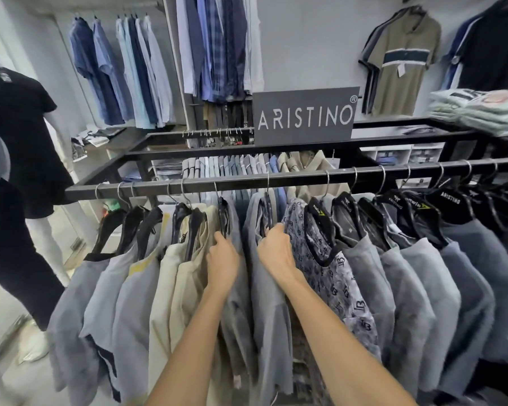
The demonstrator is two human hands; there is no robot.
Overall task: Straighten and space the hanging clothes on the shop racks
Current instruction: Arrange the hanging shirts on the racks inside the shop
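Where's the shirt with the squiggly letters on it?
The patterned shirt hangs on the front rail, right of centre in the head view, just right of the right hand.

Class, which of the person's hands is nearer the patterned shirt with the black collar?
Right. The right hand grips the grey shirt hanging directly beside the patterned shirt; the left hand grips a hanger farther left, across a gap.
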